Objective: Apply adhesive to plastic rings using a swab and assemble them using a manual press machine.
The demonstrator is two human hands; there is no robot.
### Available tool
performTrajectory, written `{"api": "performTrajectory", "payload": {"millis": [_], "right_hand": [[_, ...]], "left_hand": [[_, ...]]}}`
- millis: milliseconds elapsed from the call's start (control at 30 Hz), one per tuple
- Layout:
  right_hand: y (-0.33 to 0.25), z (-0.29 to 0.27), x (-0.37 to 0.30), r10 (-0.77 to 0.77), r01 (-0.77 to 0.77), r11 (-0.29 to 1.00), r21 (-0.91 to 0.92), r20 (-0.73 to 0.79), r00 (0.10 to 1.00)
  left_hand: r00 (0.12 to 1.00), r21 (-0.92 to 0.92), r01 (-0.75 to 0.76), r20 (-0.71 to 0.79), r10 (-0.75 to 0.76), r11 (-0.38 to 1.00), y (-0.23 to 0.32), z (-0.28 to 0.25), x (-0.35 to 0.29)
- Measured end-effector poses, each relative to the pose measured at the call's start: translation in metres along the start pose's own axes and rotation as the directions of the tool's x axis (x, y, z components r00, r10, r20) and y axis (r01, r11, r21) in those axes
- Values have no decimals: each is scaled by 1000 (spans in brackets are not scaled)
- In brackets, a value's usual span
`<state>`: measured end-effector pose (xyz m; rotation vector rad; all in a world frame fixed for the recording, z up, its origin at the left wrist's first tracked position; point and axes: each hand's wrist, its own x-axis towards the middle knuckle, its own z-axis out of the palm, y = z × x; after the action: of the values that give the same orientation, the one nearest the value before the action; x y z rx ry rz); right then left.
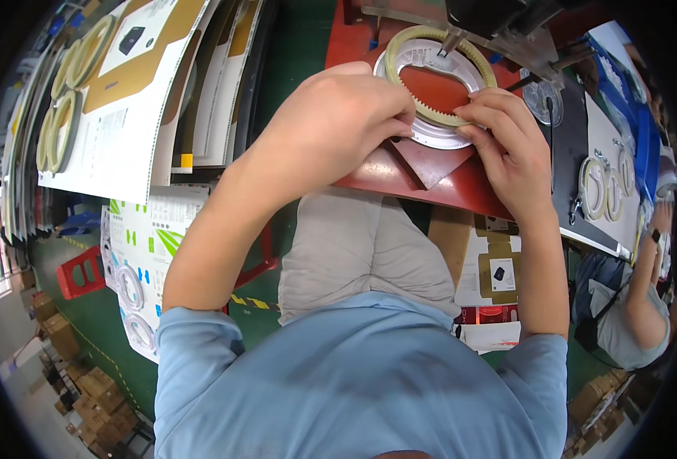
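Note:
A cream ring with teeth along its inner side (477, 60) lies on a wider white plastic ring (439, 139), slightly off-centre toward the far side. Both rest on a red metal worktable (376, 170). My left hand (346, 115) comes in from the left with fingers bent and pinched at the near left edge of the toothed ring; its fingertips are partly hidden. On the near right edge, my right hand (510, 138) pinches the same ring between thumb and fingers. Just beyond the rings, a metal machine part (453, 38) reaches down over the toothed ring.
Large printed cardboard sheets (135, 92) stand at the left, with cream rings (63, 130) on them. More rings (612, 191) lie on a side table at the right. A red stool (80, 273) stands at the left. Another person (637, 314) is at the far right.

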<state>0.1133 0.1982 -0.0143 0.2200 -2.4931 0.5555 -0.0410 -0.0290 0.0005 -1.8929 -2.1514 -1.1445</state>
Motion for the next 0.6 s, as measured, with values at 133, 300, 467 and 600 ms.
{"api": "performTrajectory", "payload": {"millis": [133,300,467,600], "right_hand": [[-1,0,-1,8,-8,1000,9,11,1000],[-1,1,0,6,-6,1000,12,13,1000],[-4,-2,5,-24,25,1000,-18,27,999],[-6,-2,3,-20,22,998,-50,28,999]], "left_hand": [[999,1,14,49,-14,1000,-4,-3,-2],[995,149,-53,-78,65,987,4,5,-19],[993,272,4,-112,28,962,20,16,-38],[991,150,42,-129,-23,988,19,14,-34]]}}
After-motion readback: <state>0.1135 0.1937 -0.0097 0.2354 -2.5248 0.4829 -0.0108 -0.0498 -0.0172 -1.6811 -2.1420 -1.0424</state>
